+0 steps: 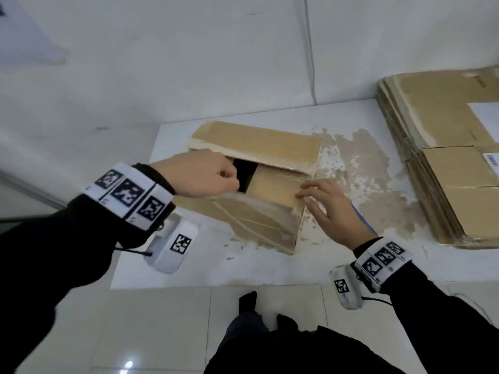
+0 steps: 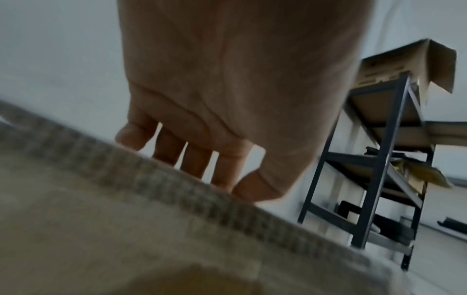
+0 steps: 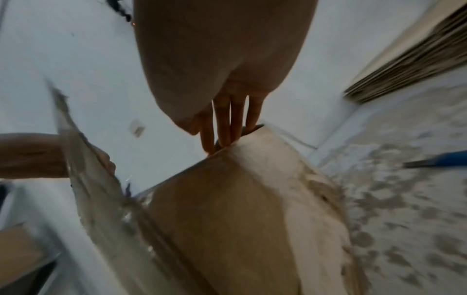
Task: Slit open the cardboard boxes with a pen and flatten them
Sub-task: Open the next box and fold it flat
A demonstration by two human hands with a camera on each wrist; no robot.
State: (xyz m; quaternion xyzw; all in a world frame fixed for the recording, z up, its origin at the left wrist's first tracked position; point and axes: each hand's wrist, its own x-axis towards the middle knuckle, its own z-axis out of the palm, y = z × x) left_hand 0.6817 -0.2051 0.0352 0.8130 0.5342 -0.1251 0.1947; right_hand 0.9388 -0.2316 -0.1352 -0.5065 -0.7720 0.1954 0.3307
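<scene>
One cardboard box (image 1: 251, 190) sits on the white table (image 1: 270, 268), and two hands are on it. Starting at the left: the left hand (image 1: 199, 175) has its fingers curled over the edge of the near top flap (image 1: 243, 211), gripping it beside the dark opening in the box top. In the left wrist view the four fingers (image 2: 197, 159) hook over the corrugated edge of that flap and the thumb presses against its near face. Just beyond this hand lies the far flap (image 1: 256, 141), folded outward and lying roughly flat.

To the right of the left hand, across the opening, the right hand (image 1: 332, 209) rests on the right end of the box with its fingers spread and nearly straight. The right wrist view shows the fingertips (image 3: 222, 129) tucked at the edge of an inner flap (image 1: 278, 182); they curl round nothing. A strip of clear tape (image 3: 83, 175) hangs torn along the flap the left hand lifts.

Under and to the right of the right hand, one blue pen (image 3: 439, 161) lies on the table, apart from both hands; only a sliver of it shows from the head view. The table surface around it is blotched with brown patches (image 1: 370, 163).

Farther right of the right hand stands one stack of flattened boxes (image 1: 445, 157); how many sheets it holds cannot be counted.
</scene>
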